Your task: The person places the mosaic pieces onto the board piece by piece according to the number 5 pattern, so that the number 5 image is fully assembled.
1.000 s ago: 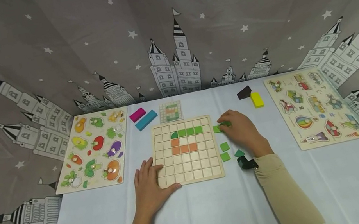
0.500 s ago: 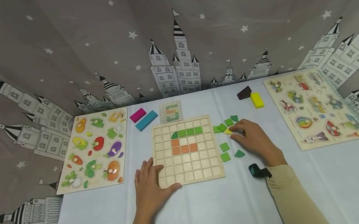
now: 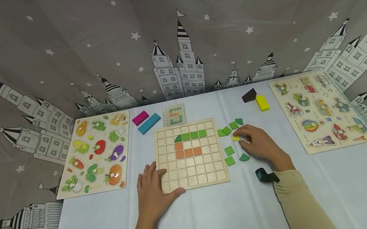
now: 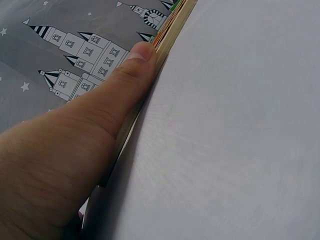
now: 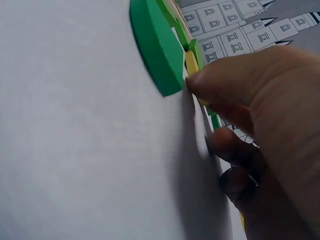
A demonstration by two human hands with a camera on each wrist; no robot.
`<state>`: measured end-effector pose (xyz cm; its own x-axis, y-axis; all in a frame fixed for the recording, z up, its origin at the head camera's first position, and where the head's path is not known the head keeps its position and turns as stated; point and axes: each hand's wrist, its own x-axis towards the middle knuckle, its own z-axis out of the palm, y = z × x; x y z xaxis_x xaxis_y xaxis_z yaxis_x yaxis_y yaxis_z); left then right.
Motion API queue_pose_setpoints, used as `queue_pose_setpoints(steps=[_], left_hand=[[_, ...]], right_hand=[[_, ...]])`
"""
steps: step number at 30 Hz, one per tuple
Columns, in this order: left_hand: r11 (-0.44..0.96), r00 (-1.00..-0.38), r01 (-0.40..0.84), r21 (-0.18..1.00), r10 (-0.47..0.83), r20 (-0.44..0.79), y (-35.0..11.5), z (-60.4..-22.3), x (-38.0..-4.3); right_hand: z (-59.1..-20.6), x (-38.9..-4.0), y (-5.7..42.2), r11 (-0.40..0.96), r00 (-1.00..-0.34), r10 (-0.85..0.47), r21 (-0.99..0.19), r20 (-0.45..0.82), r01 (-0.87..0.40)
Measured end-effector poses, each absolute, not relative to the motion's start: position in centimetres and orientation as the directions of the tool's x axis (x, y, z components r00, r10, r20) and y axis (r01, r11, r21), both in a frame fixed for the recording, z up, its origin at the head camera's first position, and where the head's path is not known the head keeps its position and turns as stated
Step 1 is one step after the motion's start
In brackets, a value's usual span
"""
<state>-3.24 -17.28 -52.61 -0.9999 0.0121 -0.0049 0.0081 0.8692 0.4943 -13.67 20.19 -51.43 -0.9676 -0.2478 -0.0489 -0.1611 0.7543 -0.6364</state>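
Just off the grid board's right edge, your right hand is pinching a small yellow piece narrowly between thumb and fingertips; I cannot tell whether it is touching the worktop, and your fingers are covering too much of it to show a long axis. Your left hand is resting at the board's opposite side, well apart from that piece: its fingers are spreading wide along the left edge and its thumb is touching the near edge, the near left corner sitting between them. So your right hand is the nearer one, and the relation that is counting is sideways: the board is lying to the left of the yellow piece, which is facing the right edge, closer to the far right corner than to the near right one. Green squares are lying on both sides of that line, farther and nearer, and a green quarter-round is resting just nearer than your right fingertips. On the board, green tiles and orange tiles are filling cells toward the far edge, and beyond it a pattern card is lying.
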Motion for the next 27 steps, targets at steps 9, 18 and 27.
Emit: queue_pose_setpoints(steps=[9, 18, 27], left_hand=[[0.867, -1.0, 0.012, 0.497, 0.012, 0.003, -17.32, -52.71, -3.24], [0.868, -1.0, 0.006, 0.497, 0.01, -0.006, -17.31, -52.67, -3.26], [0.868, -1.0, 0.01, 0.496, 0.012, 0.0, -17.3, -52.58, -3.27]], right_hand=[[-51.6, -13.61, 20.43, 0.763, -0.974, -0.221, -0.631, -0.052, -0.14], [-51.76, -13.57, 20.1, 0.785, -0.971, -0.231, -0.601, -0.057, -0.151], [-51.65, -13.45, 19.6, 0.812, -0.977, -0.205, -0.567, -0.055, -0.138]])
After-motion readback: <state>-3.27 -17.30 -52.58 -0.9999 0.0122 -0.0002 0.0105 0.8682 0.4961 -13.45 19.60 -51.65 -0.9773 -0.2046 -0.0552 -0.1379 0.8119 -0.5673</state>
